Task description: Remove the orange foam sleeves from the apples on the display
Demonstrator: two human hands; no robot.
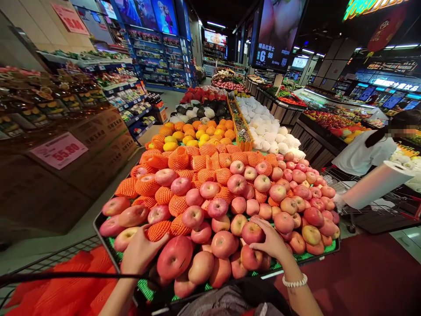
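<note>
Along the near edge of a black-rimmed, green-lined display bench (145, 288), round red-and-yellow apples (223, 244) lie heaped, some dressed in orange foam netting. Right of the middle of that edge is the right hand (272, 241), a pale coiled band (295, 281) on its wrist. Its fingers curl over a round, glossy red apple (252, 231) and the thumb bends in low on the side, so the fruit looks pinched between them as it rests on the pile.

Toward the bench's near left corner, the left hand (141, 252) has thumb and forefinger spread around an orange foam-net sleeve (158, 230). Its other fingers are mostly hidden, so I cannot tell whether they grip, nor whether fruit sits inside the net. Just beside that thumb lies a large, deep red apple (175, 258) with a small dark mark on its skin.

The step in hand appears to be handling fruit in the pile; neither the pinched apple nor the sleeve looks lifted clear. I judge that the next move calls for a gentle, secure right-hand hold, since the apples lean on one another and could roll toward the near edge.
</note>
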